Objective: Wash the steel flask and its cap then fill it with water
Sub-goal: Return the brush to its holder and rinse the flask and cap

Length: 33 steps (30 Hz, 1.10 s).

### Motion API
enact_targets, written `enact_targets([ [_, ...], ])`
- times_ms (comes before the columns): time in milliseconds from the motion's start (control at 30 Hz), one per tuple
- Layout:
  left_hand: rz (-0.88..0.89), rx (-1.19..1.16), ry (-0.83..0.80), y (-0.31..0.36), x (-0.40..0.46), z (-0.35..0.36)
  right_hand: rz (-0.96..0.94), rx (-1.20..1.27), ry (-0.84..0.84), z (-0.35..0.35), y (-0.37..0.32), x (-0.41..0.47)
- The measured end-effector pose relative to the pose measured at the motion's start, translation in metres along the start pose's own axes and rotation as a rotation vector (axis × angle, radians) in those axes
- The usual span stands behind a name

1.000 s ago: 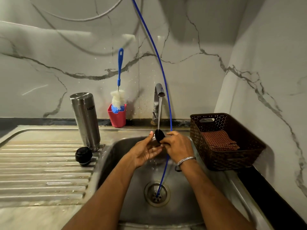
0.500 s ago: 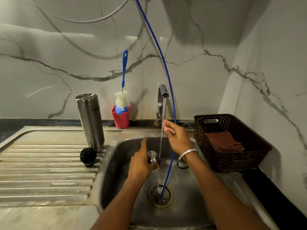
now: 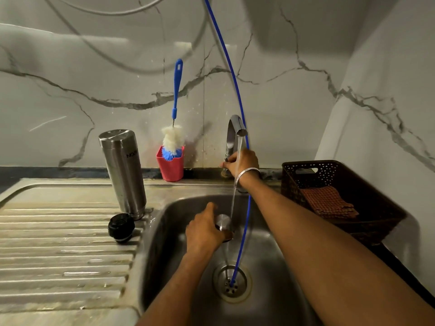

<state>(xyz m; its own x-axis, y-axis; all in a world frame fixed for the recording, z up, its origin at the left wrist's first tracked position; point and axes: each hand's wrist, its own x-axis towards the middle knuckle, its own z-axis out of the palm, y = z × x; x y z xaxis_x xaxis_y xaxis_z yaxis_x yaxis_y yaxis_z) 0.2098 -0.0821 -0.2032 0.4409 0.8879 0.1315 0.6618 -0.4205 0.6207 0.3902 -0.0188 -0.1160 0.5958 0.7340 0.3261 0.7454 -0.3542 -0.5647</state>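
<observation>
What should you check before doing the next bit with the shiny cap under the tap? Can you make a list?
1. Water running: a stream falls from the tap into the sink. Ok.
2. Cap held firmly: the left hand grips the steel cap. Ok.
3. Cap under the stream: the water passes its right edge. Ok.
4. Right hand on the tap's base: its fingers are there; whether they turn anything, cannot tell.
5. Flask steady: it stands mouth down on the drainboard, beside the black inner cap. Ok.
6. Cap clean: cannot tell.
</observation>
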Motion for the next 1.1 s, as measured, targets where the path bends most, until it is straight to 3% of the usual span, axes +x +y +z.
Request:
enact_targets([
  [133, -0.016, -0.031, 0.043, -0.006, 0.005, 0.000, -0.009, 0.038, 0.011, 0.001, 0.003, 0.006],
  [267, -0.033, -0.141, 0.106, -0.002, 0.001, -0.004, 0.131, 0.349, -0.001, -0.002, 0.013, -0.004],
  [367, 0.010, -0.383, 0.212, 0.010, -0.005, -0.015, 0.034, 0.290, 0.000, -0.008, 0.011, -0.032],
  [467, 0.140, -0.388, 0.367, 0.012, -0.009, -0.028, -0.069, 0.336, 0.066, -0.011, 0.011, -0.075],
  [533, 0.095, -0.325, 0.282, -0.001, -0.007, -0.029, -0.069, 0.466, 0.051, -0.009, 0.014, -0.101],
  [633, -0.082, -0.150, -0.100, -0.015, -0.015, -0.024, 0.037, 0.538, -0.202, -0.006, 0.027, -0.142],
  [667, -0.083, -0.112, -0.121, -0.017, -0.018, -0.022, 0.006, 0.433, -0.294, -0.002, 0.036, -0.151],
  [733, 0.035, -0.133, 0.048, -0.010, -0.019, -0.022, -0.100, 0.352, -0.345, 0.002, 0.050, -0.162],
  [800, 0.181, -0.174, 0.281, 0.004, -0.017, -0.030, -0.199, 0.485, -0.201, -0.004, 0.050, -0.160],
  [833, 0.210, -0.171, 0.316, 0.008, -0.016, -0.033, -0.220, 0.535, -0.141, -0.005, 0.049, -0.159],
  [900, 0.142, -0.145, 0.181, 0.003, -0.014, -0.029, -0.150, 0.550, -0.203, 0.001, 0.051, -0.163],
  [967, -0.016, -0.030, -0.091, -0.008, -0.020, -0.022, 0.043, 0.428, -0.511, 0.015, 0.054, -0.174],
  [1000, -0.008, 0.009, -0.124, -0.009, -0.023, -0.021, 0.081, 0.387, -0.576, 0.020, 0.052, -0.177],
  [1033, 0.058, 0.013, -0.038, -0.008, -0.023, -0.021, 0.084, 0.449, -0.509, 0.020, 0.047, -0.175],
  [1100, 0.214, -0.079, 0.291, 0.005, -0.022, -0.026, 0.033, 0.790, -0.186, 0.014, 0.035, -0.165],
])
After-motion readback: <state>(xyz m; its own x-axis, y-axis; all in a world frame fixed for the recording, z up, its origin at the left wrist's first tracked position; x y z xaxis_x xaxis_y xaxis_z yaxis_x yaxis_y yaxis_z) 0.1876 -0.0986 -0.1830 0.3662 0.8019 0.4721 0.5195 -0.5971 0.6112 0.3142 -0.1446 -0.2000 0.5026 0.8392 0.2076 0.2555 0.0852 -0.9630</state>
